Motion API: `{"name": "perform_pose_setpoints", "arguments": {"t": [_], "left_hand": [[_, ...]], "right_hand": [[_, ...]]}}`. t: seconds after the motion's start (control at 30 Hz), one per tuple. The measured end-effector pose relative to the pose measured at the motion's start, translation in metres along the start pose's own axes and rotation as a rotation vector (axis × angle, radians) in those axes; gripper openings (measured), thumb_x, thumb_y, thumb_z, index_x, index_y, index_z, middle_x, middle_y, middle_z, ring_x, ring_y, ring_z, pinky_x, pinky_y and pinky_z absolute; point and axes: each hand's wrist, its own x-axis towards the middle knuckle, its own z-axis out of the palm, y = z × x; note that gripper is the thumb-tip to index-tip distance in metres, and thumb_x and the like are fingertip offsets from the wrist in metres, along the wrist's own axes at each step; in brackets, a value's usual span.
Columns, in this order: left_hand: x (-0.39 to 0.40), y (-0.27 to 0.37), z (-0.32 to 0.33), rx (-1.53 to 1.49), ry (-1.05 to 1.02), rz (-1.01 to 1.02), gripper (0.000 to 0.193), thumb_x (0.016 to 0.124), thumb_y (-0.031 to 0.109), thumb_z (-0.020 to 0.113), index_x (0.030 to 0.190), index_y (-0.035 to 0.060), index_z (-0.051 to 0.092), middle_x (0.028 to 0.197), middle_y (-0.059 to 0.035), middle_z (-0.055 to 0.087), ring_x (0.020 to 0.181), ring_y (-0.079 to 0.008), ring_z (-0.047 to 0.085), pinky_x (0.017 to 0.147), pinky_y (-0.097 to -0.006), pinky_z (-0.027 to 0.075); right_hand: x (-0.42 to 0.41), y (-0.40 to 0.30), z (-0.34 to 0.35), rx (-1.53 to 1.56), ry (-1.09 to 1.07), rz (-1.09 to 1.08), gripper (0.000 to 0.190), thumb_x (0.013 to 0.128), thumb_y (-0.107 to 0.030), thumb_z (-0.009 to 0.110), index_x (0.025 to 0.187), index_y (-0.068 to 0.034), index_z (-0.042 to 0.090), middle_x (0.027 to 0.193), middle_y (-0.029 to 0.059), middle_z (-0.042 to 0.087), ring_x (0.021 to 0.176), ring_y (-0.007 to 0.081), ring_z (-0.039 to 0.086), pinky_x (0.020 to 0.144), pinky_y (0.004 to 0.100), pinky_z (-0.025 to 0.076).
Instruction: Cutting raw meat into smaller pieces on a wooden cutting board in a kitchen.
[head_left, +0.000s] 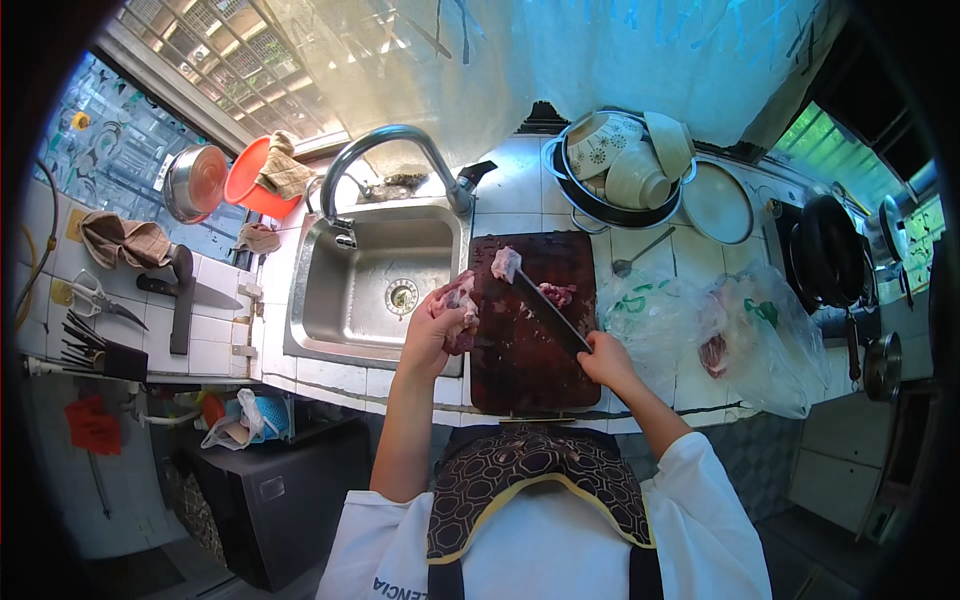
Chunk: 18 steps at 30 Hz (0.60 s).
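Note:
My left hand grips a lump of raw meat over the right rim of the sink, beside a dark wooden cutting board. A knife is in my right hand, its blade slanting across the board towards the upper left. At the blade's far end is a pale piece of meat or fat; whether it rests on the blade or the board I cannot tell. A smaller red piece of meat lies on the board, right of the blade, with small scraps around.
Left of the board is a steel sink with a curved faucet. Plastic bags, one with meat inside, lie at the right near a spoon. Behind stand a pot of bowls and a round lid. Knives and scissors hang left.

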Motion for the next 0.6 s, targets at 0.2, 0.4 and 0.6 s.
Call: {"name": "perform_pose_setpoints", "arguments": {"t": [0.2, 0.4, 0.6], "left_hand": [[-0.026, 0.000, -0.003, -0.129, 0.009, -0.078, 0.055, 0.080, -0.008, 0.047, 0.134, -0.0003, 0.041, 0.097, -0.0063, 0.060, 0.086, -0.0146, 0.060, 0.075, -0.0293, 0.051], [-0.027, -0.026, -0.011, -0.163, -0.184, -0.082, 0.061, 0.079, -0.005, 0.045, 0.139, 0.0027, 0.034, 0.110, -0.0086, 0.058, 0.096, -0.0181, 0.059, 0.082, -0.0326, 0.048], [-0.039, -0.028, 0.001, -0.206, -0.242, -0.138, 0.065, 0.080, -0.004, 0.047, 0.142, 0.0080, 0.031, 0.110, -0.0082, 0.059, 0.095, -0.0185, 0.060, 0.083, -0.0346, 0.050]], "right_hand": [[-0.035, 0.013, 0.014, 0.043, 0.160, 0.056, 0.022, 0.075, -0.023, 0.063, 0.085, -0.003, 0.065, 0.082, 0.0183, 0.066, 0.083, 0.0369, 0.063, 0.072, 0.0451, 0.049], [-0.043, 0.013, 0.041, 0.191, 0.124, -0.063, 0.020, 0.079, -0.018, 0.060, 0.085, 0.000, 0.064, 0.058, 0.0137, 0.061, 0.051, 0.0264, 0.063, 0.053, 0.0382, 0.049], [-0.041, 0.005, 0.048, 0.229, 0.058, 0.059, 0.021, 0.081, -0.020, 0.058, 0.083, 0.000, 0.063, 0.060, 0.0150, 0.061, 0.054, 0.0293, 0.062, 0.056, 0.0413, 0.049]]}}
